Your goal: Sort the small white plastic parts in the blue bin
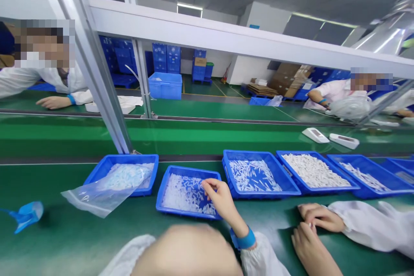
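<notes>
At the far left a blue scoop is lying on the green belt. Next to it, a clear plastic bag is spilling out of the first blue tray and drooping over its front rim onto the belt.

The left hand, which is wearing a blue wristband, is reaching into the right end of the second tray. Its fingers are drawn narrow over the small white pieces heaped there. I cannot tell whether a piece is actually pinched between them.

Three more trays of white parts are sitting in a row to the right: the third tray, the fourth tray and the fifth tray. Beyond them two white devices are resting on the far belt.

At the lower right, the right hand is lying loosely curved on the belt. Its fingertips are meeting a co-worker's hand, which is coming in from a white sleeve. A tiny white bit seems to be between them, and who is gripping it is unclear.

The likely slips:
- The pieces are small and piled loosely, so a pinch may be lifting several at once or dropping one onto the belt.
- The neighbouring trays look alike, so parts could be getting mixed.
- The drooping bag could be snagging a sleeve.
</notes>
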Available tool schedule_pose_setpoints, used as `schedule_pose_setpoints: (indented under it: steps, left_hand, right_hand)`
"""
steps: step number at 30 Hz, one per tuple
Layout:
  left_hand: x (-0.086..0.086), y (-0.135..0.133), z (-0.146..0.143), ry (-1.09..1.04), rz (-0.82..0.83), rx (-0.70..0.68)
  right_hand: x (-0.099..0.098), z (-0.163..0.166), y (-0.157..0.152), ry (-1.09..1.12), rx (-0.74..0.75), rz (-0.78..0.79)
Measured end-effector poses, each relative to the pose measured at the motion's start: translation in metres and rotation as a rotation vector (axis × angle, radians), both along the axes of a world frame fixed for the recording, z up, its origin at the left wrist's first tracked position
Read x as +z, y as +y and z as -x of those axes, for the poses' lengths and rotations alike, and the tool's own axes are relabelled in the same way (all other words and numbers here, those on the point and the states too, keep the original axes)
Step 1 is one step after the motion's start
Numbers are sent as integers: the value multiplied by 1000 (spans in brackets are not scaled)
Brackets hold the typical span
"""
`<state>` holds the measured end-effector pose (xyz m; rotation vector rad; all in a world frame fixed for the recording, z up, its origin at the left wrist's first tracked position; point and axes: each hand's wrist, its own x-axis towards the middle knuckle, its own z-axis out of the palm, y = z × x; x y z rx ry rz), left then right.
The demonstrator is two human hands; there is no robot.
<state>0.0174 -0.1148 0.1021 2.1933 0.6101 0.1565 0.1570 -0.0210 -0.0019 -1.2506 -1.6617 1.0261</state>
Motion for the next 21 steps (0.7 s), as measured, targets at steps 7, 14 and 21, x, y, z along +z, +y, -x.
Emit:
schedule_pose_setpoints:
  steps: [7,14,21]
  left_hand:
    - [-34,77,7,581,-317,594]
    - [-79,102,17,551,-344,611]
    - [-82,104,19,552,-335,664]
  right_hand:
    - [11,-1,-2,-275,3,-175]
    - [13,3,-7,-440,61,-268]
    - [11,4,-6,-412,14,-243]
